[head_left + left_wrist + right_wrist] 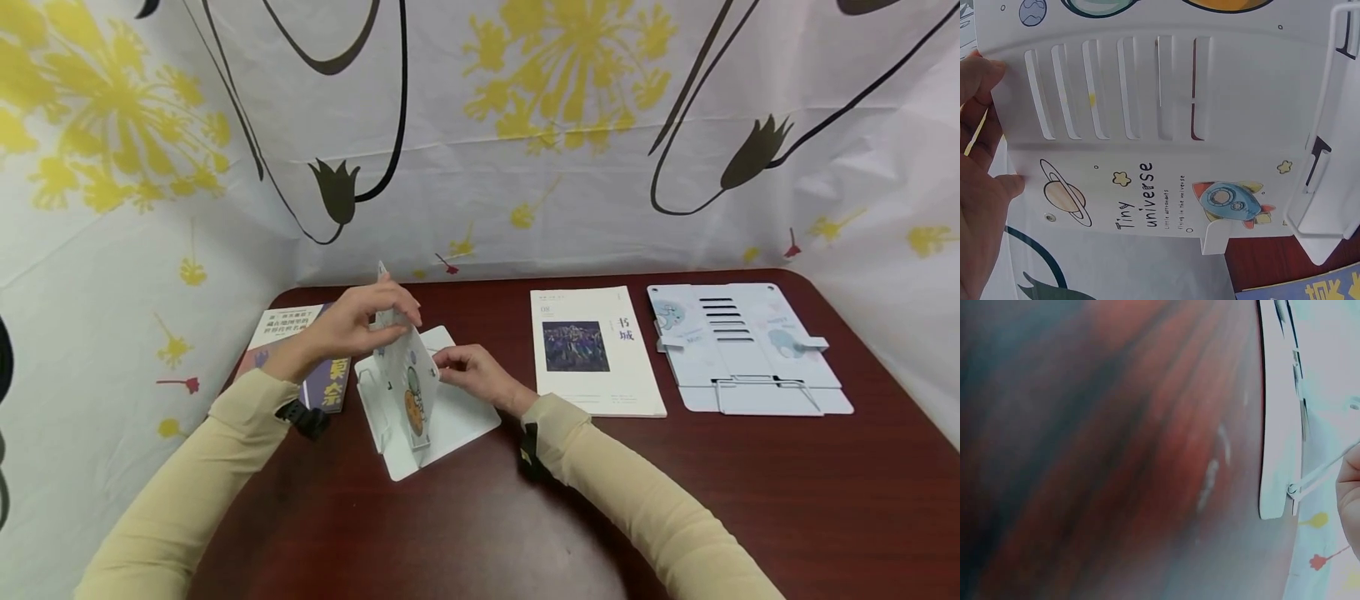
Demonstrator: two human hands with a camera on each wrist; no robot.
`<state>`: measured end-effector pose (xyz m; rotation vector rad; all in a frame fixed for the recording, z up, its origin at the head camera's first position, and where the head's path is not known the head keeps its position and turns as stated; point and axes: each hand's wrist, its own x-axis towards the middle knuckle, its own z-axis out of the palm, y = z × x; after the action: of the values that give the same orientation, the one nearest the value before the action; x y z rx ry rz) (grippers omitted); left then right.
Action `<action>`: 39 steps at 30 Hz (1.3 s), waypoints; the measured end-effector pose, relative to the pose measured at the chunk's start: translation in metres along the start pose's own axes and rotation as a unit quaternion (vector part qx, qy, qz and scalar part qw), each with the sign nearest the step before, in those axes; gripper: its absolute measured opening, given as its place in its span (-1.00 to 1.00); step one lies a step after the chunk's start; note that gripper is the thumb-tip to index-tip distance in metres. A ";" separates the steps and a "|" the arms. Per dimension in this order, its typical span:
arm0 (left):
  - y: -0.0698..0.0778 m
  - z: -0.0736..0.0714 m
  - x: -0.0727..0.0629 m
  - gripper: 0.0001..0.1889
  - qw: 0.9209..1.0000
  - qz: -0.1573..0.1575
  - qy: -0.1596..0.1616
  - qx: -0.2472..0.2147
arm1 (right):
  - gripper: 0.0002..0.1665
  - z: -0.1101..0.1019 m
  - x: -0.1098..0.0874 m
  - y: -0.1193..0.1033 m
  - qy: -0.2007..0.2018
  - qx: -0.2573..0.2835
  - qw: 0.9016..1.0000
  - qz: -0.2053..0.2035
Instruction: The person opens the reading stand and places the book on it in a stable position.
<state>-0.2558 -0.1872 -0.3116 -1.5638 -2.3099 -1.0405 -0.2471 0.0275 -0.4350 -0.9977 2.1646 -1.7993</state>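
Left hand (pixel 363 318) grasping the slotted panel (pixel 1147 94) of the book stand (pixel 411 379) by its upper edge, right hand (pixel 480 377) pinching the stand near the panel's side, exact part hidden. Stand's left of center on the tabletop (pixel 450 533), base plate (pixel 463 417) flat, panel raised steeply. Purple-and-white book (pixel 322 382) just left of it, white magazine (pixel 611 387) to the right, second stand (pixel 750 354) flat farther right

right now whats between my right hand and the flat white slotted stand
A white paper book with a dark picture, reddish-brown tabletop either side, in the head view.
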 end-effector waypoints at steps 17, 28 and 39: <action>-0.007 0.010 0.009 -0.71 0.999 0.039 -0.022 -0.013 | -0.79 0.003 0.000 -0.001 -0.024 -0.017 1.000 0.001; -0.005 0.010 0.009 -0.72 0.999 0.045 -0.018 -0.004 | -0.78 0.004 0.000 -0.003 -0.041 -0.024 0.999 0.006; -0.007 0.014 0.010 -0.71 0.999 0.046 -0.024 -0.011 | -0.82 0.005 0.002 -0.004 -0.046 -0.017 0.999 -0.009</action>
<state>-0.2629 -0.1730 -0.3202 -1.7042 -2.2397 -1.0218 -0.2443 0.0223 -0.4325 -1.0890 2.1444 -1.6937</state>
